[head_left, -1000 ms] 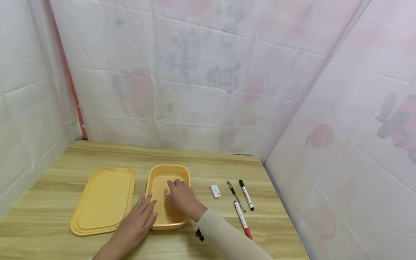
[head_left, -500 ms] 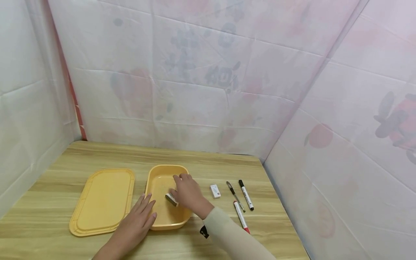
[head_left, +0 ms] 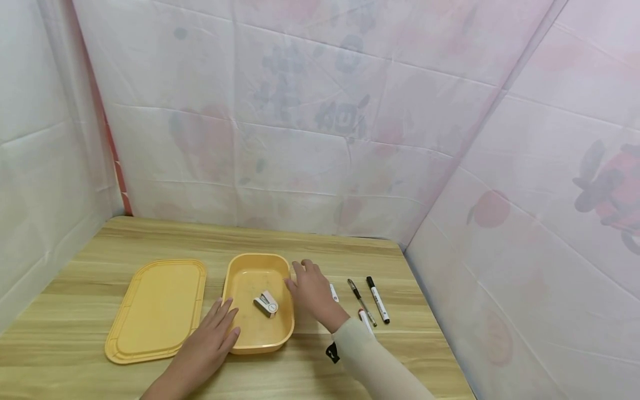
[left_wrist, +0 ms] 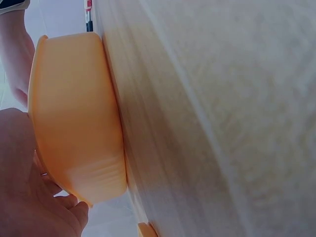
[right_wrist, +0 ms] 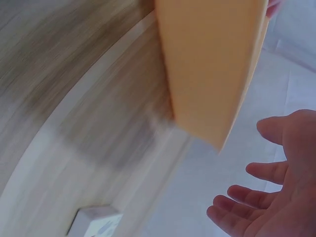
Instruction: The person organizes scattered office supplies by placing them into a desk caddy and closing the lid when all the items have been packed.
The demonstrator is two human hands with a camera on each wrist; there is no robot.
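Observation:
A small stapler (head_left: 266,304), pale on top with a dark base, lies inside the yellow plastic box (head_left: 259,350). My left hand (head_left: 209,338) rests on the box's left rim with its fingers extended; the left wrist view shows this hand (left_wrist: 34,192) against the rim too. Just right of the box, my right hand (head_left: 316,291) hovers with spread fingers and holds nothing. It partly covers a small white box (head_left: 334,293), whose end shows low in the right wrist view.
A flat yellow lid (head_left: 160,308) lies left of the box. To the right are a pen (head_left: 362,301), a black-capped marker (head_left: 378,300) and a red-capped marker (head_left: 366,322), partly hidden by the right arm. Printed sheets (head_left: 290,166) enclose the wooden table (head_left: 150,233).
My right hand has let go of the stapler inside the box and moved right, out over the rim. The left hand has stayed on the rim.

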